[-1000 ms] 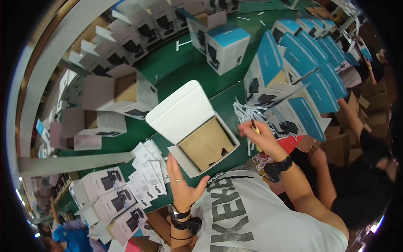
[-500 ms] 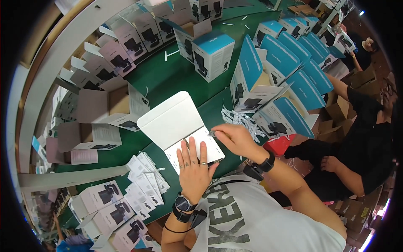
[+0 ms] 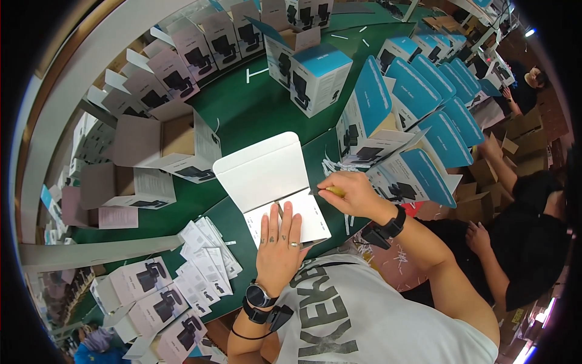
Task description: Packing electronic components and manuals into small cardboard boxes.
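A white carton [image 3: 260, 176] lies in front of me with its lid folded back and a white inner panel [image 3: 312, 221] facing up. My left hand [image 3: 280, 242] rests on that panel, fingers outstretched and palm down. To the right, my right hand [image 3: 354, 193] is closed around a small yellow-handled tool [image 3: 334, 190]. Its thin dark tip is at the carton's right edge, near the lid fold; I cannot tell whether it touches. White paper strips [image 3: 332, 167] lie just beyond my right hand, partly hidden by it.
Open boxes with blue flaps [image 3: 418, 176] crowd the right side. A closed box [image 3: 318, 85] stands farther back on the green table [image 3: 242, 115]. Open cartons [image 3: 194, 142] stand at left, above a stack of folded leaflets [image 3: 203, 261]. A co-worker in black [image 3: 527, 242] is at right.
The view has shifted slightly. My right hand has moved a little to the right, and the yellow handle now shows. Fewer paper strips are visible beside the carton. The co-worker's arm has moved.
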